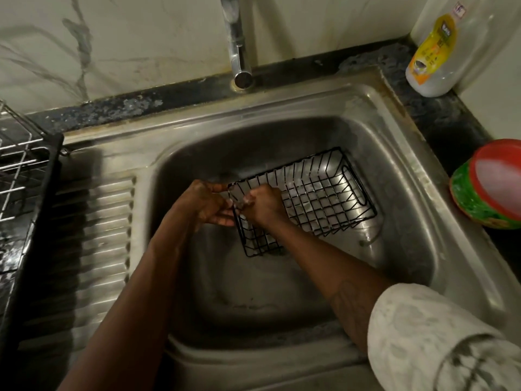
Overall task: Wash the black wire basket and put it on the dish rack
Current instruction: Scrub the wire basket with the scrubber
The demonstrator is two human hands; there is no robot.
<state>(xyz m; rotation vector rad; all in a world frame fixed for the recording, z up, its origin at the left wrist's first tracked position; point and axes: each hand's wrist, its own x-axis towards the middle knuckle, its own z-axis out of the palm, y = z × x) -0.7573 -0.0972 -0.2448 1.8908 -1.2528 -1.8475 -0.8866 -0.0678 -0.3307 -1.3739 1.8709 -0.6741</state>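
We wash the black wire basket.
Left hand, right hand curl fingers round its rim; wet wire could slip.

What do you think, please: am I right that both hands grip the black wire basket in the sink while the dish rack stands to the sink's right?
Not quite: the head view shows the dish rack to the left of the sink. The rest holds: the left hand and right hand grip the black wire basket in it.

Black wire basket in steel sink
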